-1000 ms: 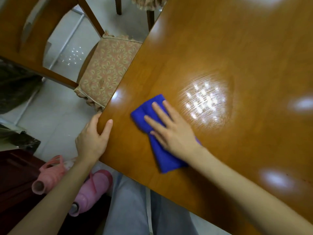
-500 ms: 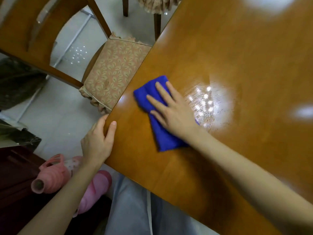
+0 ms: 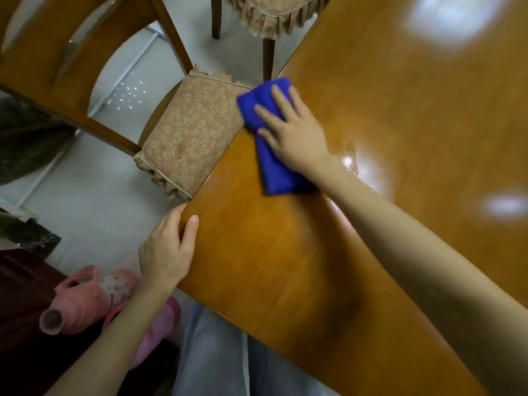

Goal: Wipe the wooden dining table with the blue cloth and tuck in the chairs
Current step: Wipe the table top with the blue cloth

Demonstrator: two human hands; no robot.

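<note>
Flat-palmed rather than clenched, the right hand (image 3: 294, 135) presses the folded blue cloth (image 3: 273, 155) against the wooden bench (image 3: 400, 115), fingers (image 3: 281, 98) spread across its top; this grip is a downward press with nothing pinched. The left hand (image 3: 168, 252) braces at the bench's near corner, thumb lying on the top and the other fingers curled over the edge, a light hold on the wood itself.

The cloth sits right at the bench's left edge, its far corner overhanging slightly towards the cushioned seat of the nearest chair (image 3: 188, 138), which stands pulled out with only part of its seat under the top. A second chair (image 3: 271, 15) shows at the upper margin, also not fully in.

Risks from here look modest but real. With only an open palm holding it, the cloth could slide off the edge onto the seat or floor if the stroke carries further left. A wet sheen (image 3: 357, 164) glints just right of the wrist; streaks may be left if that patch is not passed over. Pink boots (image 3: 85, 304) lie on the floor by the person's legs, a likely trip hazard when stepping round to push the chairs in.
</note>
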